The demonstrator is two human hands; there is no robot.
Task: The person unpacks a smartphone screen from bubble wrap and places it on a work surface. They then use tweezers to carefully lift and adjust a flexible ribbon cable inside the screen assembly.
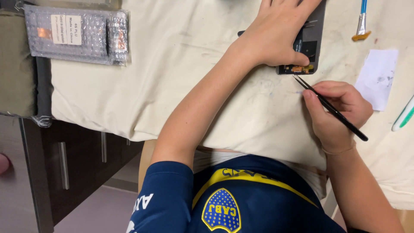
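Note:
My left hand (276,32) lies flat on an opened dark phone (308,51) and holds it down on a cream cloth (181,77). The phone's inner parts show at its near end, with small orange connectors. My right hand (334,110) grips black tweezers (330,108) like a pen. Their tips point at the phone's near edge, a little short of it. A thin band circles my right wrist.
A bubble-wrap packet (77,34) with a label lies at the far left of the cloth. A blue-handled brush (362,21), a white paper scrap (377,77) and a green-and-white tool (403,114) lie to the right. A dark cabinet (64,159) stands below left.

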